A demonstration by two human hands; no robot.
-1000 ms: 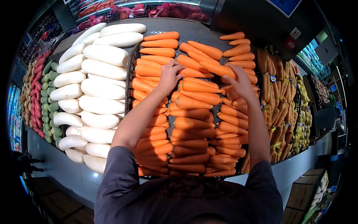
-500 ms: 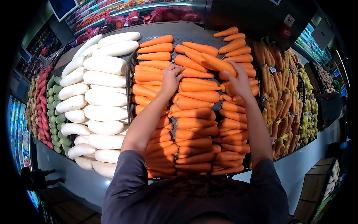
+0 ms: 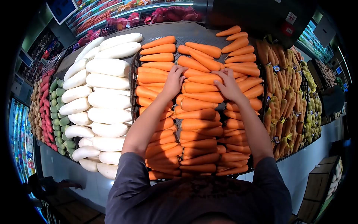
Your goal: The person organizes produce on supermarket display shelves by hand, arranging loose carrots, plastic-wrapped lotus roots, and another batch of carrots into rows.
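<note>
Rows of orange carrots [image 3: 199, 125] fill the black crate [image 3: 133, 80] in front of me. In its middle column, one carrot [image 3: 203, 79] lies crosswise between my two hands. My left hand [image 3: 174, 81] has its fingers curled at the left end of that carrot. At its right end my right hand [image 3: 228, 85] grips with fingers and thumb. Just above the hands, a slanted carrot [image 3: 205, 59] rests over others. More carrots [image 3: 238, 44] are stacked in the right column. Part of the left fingertips is hidden against the carrots.
White radishes [image 3: 108, 67] are piled left of the crate, with green vegetables [image 3: 59, 115] beyond. On the right are bagged carrots [image 3: 283, 97] and yellow net bags [image 3: 313, 108]. A person [image 3: 333, 99] stands at the far right. Red net bags [image 3: 175, 14] line the back.
My right hand has moved left and down from the right column to the middle one. The carrot it held raised is now down in the row. My left hand stays near the same place.
</note>
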